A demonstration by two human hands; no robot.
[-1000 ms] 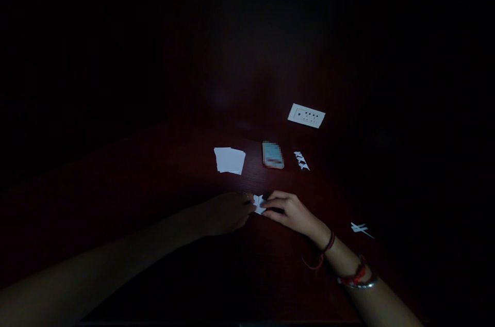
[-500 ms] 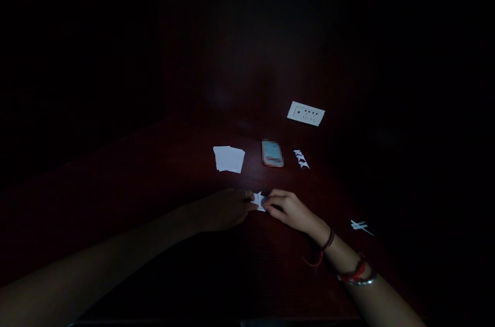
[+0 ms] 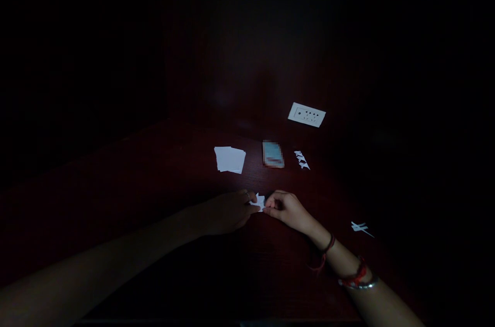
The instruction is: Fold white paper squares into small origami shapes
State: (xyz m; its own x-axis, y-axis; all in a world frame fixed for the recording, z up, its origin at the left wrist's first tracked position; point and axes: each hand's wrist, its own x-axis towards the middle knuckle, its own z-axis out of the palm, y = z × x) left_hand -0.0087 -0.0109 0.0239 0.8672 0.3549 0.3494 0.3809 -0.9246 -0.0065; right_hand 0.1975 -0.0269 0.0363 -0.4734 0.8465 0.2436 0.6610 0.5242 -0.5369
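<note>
A small piece of folded white paper (image 3: 260, 203) lies between my hands near the middle of the dark red table. My left hand (image 3: 230, 212), with a ring on one finger, grips its left side between thumb and fingers. From the right, my right hand (image 3: 288, 210) pinches the paper's edge, thumb and fingertips close together. Its wrist carries red cord bracelets and a silver bangle. The fingers partly cover the paper, so its full shape is hidden.
Beyond my hands lie a stack of white paper sheets (image 3: 230, 160), a blurred blue-green block (image 3: 273, 153) and a row of folded white paper pieces (image 3: 302, 160). Thin paper strips (image 3: 360, 226) lie to the right. A socket plate (image 3: 307, 114) is on the wall.
My right fingers have shifted and curled at the paper's right edge, uncovering more of it. The paper's upper point looks smaller. The view has moved very slightly.
</note>
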